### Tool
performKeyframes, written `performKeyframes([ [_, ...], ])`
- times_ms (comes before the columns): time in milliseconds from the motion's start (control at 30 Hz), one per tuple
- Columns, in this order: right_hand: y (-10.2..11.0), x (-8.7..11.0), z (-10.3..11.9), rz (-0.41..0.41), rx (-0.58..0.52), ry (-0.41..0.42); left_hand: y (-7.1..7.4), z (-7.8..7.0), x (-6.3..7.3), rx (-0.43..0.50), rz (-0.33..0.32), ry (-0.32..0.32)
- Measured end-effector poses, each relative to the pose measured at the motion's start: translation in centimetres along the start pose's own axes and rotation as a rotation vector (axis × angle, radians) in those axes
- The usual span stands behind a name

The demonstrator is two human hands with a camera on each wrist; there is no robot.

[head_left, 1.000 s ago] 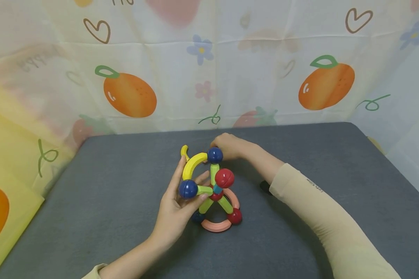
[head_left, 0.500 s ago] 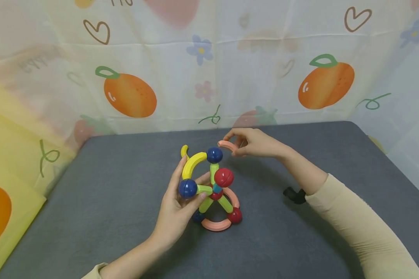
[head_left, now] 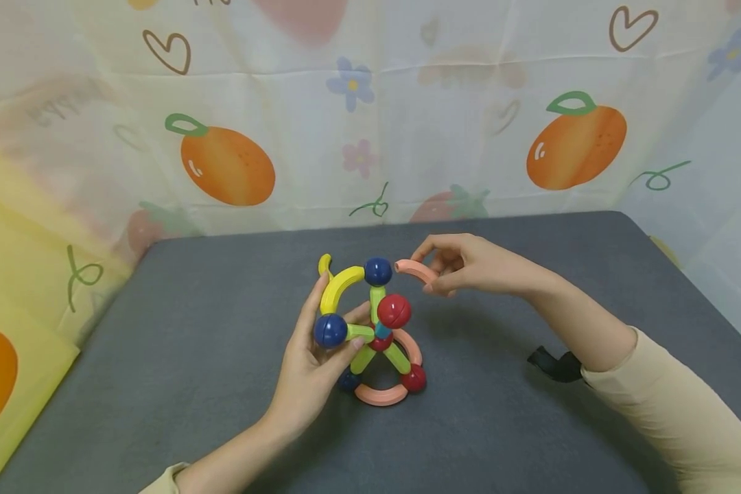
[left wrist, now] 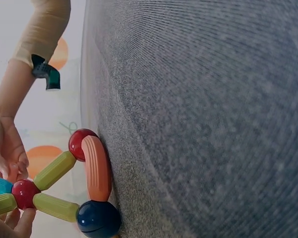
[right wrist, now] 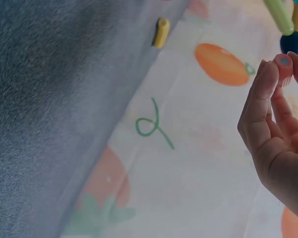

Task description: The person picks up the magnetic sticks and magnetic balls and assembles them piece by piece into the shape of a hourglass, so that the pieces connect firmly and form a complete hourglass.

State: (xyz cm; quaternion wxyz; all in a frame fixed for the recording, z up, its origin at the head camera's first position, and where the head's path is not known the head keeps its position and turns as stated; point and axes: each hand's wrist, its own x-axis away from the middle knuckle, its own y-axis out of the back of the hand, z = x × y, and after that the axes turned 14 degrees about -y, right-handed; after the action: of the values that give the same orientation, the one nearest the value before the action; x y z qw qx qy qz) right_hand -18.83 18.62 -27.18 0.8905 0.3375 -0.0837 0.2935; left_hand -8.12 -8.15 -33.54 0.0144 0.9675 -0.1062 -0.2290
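Note:
A magnetic ball-and-rod model point(head_left: 398, 358) stands on the table in the head view, with green straight rods, red and blue balls, pink curved rods at its base and a yellow curved rod point(head_left: 341, 287) between two blue balls. My left hand point(head_left: 309, 377) grips it from the left, thumb on a green rod. Just right of the upper blue ball point(head_left: 378, 272), my right hand point(head_left: 472, 266) pinches a pink curved rod point(head_left: 416, 270). One end points at that ball, with a small gap between. The right wrist view shows the pink rod's other end point(right wrist: 284, 63) between finger and thumb.
A loose-looking yellow curved piece point(head_left: 324, 263) shows behind the model, partly hidden by my left fingers. A dark grey table point(head_left: 160, 384) spreads all round, with a printed cloth point(head_left: 309, 158) hanging at its back edge. A black camera point(head_left: 556, 364) sits at my right wrist.
My right hand has come out from behind the model with the pink curved rod in its fingers and moved to the right. The left hand and the model have stayed nearly still.

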Motion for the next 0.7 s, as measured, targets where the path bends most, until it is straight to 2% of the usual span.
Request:
performKeyframes([
  [167,-0.2,0.9,0.5,0.020,-0.001,0.017,0.0,0.0,0.0,-0.001,0.004,0.005],
  [367,-0.4,1.3,0.9,0.014,-0.029,-0.009,0.1,0.0,-0.1,-0.007,0.001,0.018],
  [533,-0.7,1.5,0.9,0.025,-0.075,-0.020,0.0,0.0,0.0,-0.014,0.003,0.020],
  [700,-1.0,2.0,0.6,0.031,-0.148,0.005,0.0,0.0,0.0,-0.029,0.003,0.025],
])
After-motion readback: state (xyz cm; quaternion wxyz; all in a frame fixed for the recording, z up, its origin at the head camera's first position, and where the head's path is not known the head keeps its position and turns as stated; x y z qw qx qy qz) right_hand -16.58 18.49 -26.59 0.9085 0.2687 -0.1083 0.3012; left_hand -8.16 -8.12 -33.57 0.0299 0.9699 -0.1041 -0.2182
